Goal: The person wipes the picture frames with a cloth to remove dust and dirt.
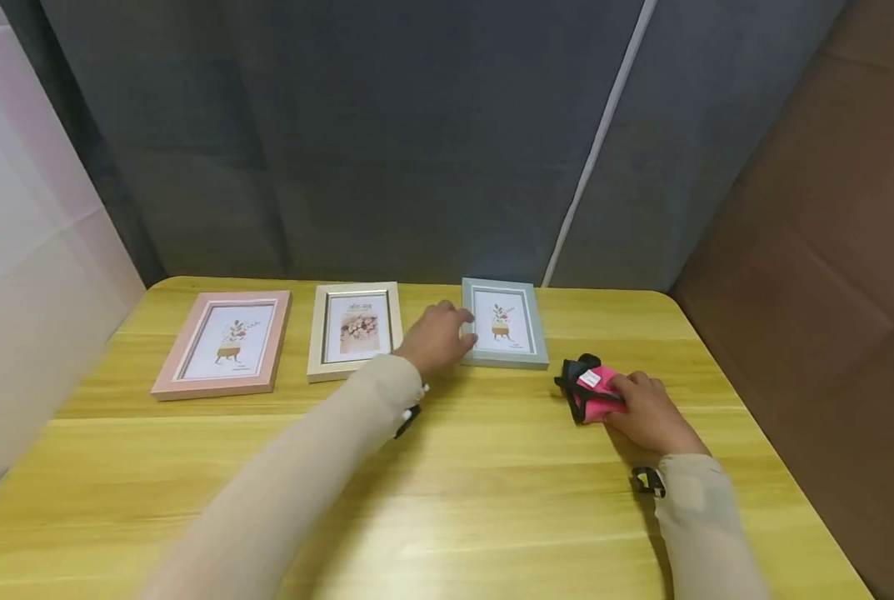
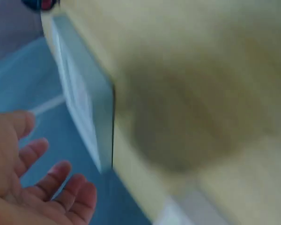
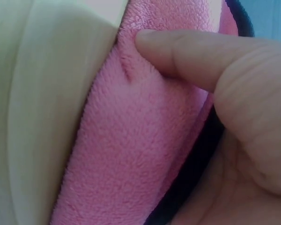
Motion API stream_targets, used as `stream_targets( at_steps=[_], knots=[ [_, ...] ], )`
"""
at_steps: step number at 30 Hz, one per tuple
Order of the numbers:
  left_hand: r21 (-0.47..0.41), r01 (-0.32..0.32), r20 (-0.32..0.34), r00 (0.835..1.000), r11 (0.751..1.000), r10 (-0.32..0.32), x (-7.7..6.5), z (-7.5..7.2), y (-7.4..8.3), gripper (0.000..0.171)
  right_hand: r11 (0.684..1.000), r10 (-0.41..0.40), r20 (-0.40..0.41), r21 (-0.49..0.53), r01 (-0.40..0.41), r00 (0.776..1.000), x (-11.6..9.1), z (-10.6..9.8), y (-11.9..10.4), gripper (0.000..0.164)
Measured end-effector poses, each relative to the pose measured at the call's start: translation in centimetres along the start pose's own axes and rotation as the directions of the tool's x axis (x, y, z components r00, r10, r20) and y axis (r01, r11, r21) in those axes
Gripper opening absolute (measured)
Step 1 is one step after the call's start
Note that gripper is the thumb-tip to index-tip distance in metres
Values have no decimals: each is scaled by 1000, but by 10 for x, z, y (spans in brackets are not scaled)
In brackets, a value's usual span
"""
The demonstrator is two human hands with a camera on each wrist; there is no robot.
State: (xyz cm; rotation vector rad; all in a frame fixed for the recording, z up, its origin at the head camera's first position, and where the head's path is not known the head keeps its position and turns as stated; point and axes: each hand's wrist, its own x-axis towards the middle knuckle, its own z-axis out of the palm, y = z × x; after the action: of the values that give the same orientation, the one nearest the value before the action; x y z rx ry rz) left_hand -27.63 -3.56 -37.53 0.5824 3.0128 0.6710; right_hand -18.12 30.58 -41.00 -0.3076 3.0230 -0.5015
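My left hand [image 1: 437,337] hovers at the left edge of a light blue picture frame [image 1: 542,343] that lies flat and holds a plant print. In the left wrist view the loosely bent fingers [image 2: 56,180] stand apart from the blue frame [image 2: 100,112] and hold nothing. On the right, my right hand [image 1: 652,417] grips a bunched pink cloth [image 1: 600,404] with black edging and a white label. The right wrist view shows the thumb [image 3: 178,49] pressing into the fluffy pink cloth [image 3: 117,140]; the other fingers are mostly hidden.
A cream picture frame [image 1: 317,333] with a flower picture lies left of the left hand. Farther left lies a pink picture frame [image 1: 184,358]. All rest on the wooden table [image 1: 447,500], with a dark curtain [image 1: 417,150] behind and a brown panel [image 1: 821,275] at the right.
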Motion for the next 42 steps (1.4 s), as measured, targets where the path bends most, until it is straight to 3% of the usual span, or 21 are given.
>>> stream_targets(
  at_steps=[2, 6, 10, 12, 14, 18, 23, 27, 31, 34, 37, 40, 42],
  knots=[
    [59, 11, 15, 1000, 998, -12, 1, 17, 12, 35, 1000, -17, -5, 4, 17, 1000, 3, 2, -2, 44],
    [225, 32, -23, 999, 974, -28, -5, 37, 16, 22, 1000, -22, 0, 13, 22, 1000, 6, 4, -7, 44],
    [340, -26, -26, 999, 940, 38, -19, 41, 16, 19, 1000, -11, 5, 11, 11, 1000, 6, 4, -5, 45],
    [333, -86, -15, 995, 939, 96, -29, 38, 15, 18, 1000, -4, 8, 3, 4, 1000, 7, 3, -3, 46],
    [321, -150, 18, 988, 935, 153, -47, 29, 13, 15, 1000, -3, 14, 0, 3, 1000, 7, 4, -2, 47],
    [342, -269, 127, 963, 900, 239, -92, 12, 12, 6, 1000, -4, 20, 2, 4, 1000, 6, 3, -3, 47],
    [343, -390, 232, 917, 854, 325, -152, -2, 11, 20, 1000, 4, 21, -18, -4, 1000, 4, 1, -5, 47],
    [281, -428, 248, 897, 859, 366, -189, -8, 4, 26, 1000, 3, 27, -30, -2, 1000, 5, 2, -9, 45],
    [135, -398, 208, 907, 907, 366, -200, -10, -6, 24, 999, 10, 16, -34, -9, 1000, 4, 1, -9, 43],
    [48, -316, 124, 943, 948, 308, -195, -11, -11, 28, 999, 11, 7, -30, -11, 1000, 3, 1, -9, 44],
    [9, -174, 60, 983, 985, 174, -187, -11, -12, 42, 1000, 6, 1, -27, -6, 1000, 4, 1, -10, 44],
    [-106, -34, 82, 996, 994, 43, -182, -7, -13, 42, 999, 1, -14, -34, -2, 1000, 4, 2, -12, 45],
    [-211, 27, 130, 992, 977, 1, -180, -1, -13, 33, 999, -6, -33, -45, 4, 999, 5, 3, -13, 49]
  ],
)
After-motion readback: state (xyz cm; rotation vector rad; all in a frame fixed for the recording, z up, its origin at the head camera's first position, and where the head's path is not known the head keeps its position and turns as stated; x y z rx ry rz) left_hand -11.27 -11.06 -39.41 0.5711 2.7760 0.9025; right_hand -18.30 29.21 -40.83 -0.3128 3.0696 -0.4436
